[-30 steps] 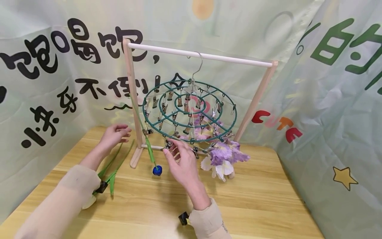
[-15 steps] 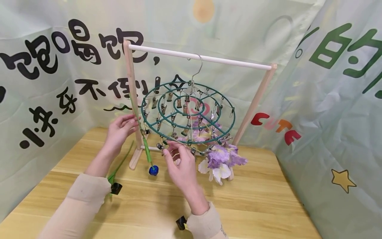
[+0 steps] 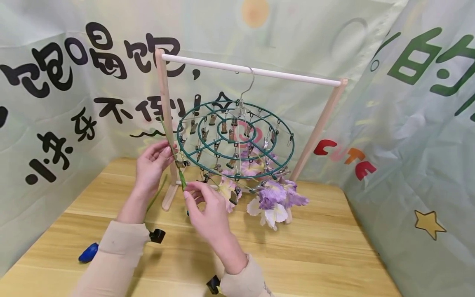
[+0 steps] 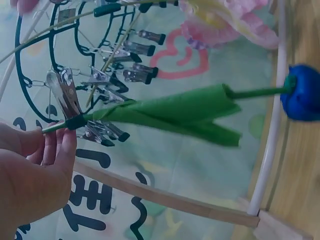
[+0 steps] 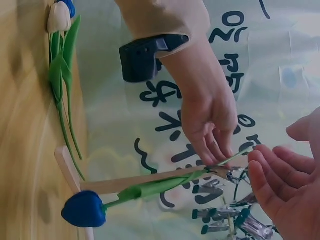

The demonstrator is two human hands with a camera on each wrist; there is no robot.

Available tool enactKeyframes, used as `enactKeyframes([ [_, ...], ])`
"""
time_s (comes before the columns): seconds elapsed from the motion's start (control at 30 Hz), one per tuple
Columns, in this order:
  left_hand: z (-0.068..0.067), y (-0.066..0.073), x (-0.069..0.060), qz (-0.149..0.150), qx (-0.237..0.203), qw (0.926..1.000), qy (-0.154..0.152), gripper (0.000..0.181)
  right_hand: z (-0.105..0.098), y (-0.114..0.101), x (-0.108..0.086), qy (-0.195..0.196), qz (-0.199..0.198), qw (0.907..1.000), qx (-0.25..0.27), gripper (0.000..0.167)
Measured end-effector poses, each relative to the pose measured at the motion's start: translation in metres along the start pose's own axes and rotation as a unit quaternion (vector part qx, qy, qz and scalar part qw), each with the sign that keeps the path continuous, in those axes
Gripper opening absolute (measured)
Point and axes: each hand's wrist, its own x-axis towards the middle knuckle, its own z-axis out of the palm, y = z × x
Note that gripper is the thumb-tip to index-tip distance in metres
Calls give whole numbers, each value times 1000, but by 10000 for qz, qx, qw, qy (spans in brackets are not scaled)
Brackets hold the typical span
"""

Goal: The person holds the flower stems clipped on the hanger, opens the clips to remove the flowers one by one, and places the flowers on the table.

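An artificial blue tulip [image 4: 302, 92] hangs head down from a metal clip [image 4: 65, 95] at the left rim of a round green clip hanger [image 3: 237, 177]. My left hand [image 3: 152, 167] pinches its stem just above the clip, thumb against fingers. In the head view the bloom is mostly hidden behind my right hand [image 3: 209, 212]. From the right wrist view, that hand's thumb stands apart from its loosely bent fingers, with nothing held between them, close to the clips. Its fingertips overlap the tulip's green leaf [image 3: 183, 180] in the head view.
A wooden rack [image 3: 320, 119] carries the hanger. Purple and white flowers [image 3: 276, 198] and a pink-yellow flower [image 3: 227, 189] hang below the rim. On the table [image 3: 315, 255] at left lie a white tulip [image 5: 59, 17] and another blue tulip [image 3: 88, 253]. Printed cloth surrounds the table.
My left hand has moved up and right from beside the rack to the hanging tulip's stem. My right hand has left the front clip and shifted left and down, across the tulip.
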Motion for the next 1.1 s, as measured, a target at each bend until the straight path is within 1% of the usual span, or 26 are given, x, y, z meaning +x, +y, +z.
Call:
enactKeyframes([
  [0.07, 1, 0, -1, 1, -22, 10000, 84, 30, 4, 0, 2, -118, 127, 9998, -101, 23],
  [0.17, 3, 1, -3, 22, -46, 9998, 185, 32, 6, 0, 6, -274, 443, 9981, -341, 31],
  [0.3, 4, 3, -7, 142, -101, 9993, 339, 36, 9, 3, 15, -410, 860, 9928, -721, 38],
  [0.37, 4, 3, -9, 186, -148, 9989, 393, 35, 11, 5, 21, -437, 1004, 9902, -871, 41],
  [0.53, 3, 3, -15, 220, -335, 9984, 395, 35, 17, 7, 33, -429, 1193, 9852, -1153, 46],
  [0.67, 1, 2, -20, 224, -537, 9975, 396, 33, 20, 8, 39, -520, 1389, 9782, -1456, 52],
  [0.77, -2, 3, -23, 153, -708, 9965, 410, 27, 21, 8, 43, -626, 1581, 9721, -1618, 56],
  [0.87, -3, 3, -25, 105, -839, 9957, 387, 25, 21, 8, 46, -718, 1660, 9674, -1775, 56],
  [0.93, -4, 4, -26, 67, -932, 9950, 341, 26, 21, 9, 48, -799, 1636, 9646, -1910, 55],
  [1.0, -5, 4, -26, 47, -998, 9946, 283, 28, 21, 11, 51, -876, 1549, 9630, -2023, 52],
  [1.1, -5, 5, -26, -11, -1029, 9945, 217, 28, 21, 13, 53, -982, 1383, 9616, -2158, 50],
])
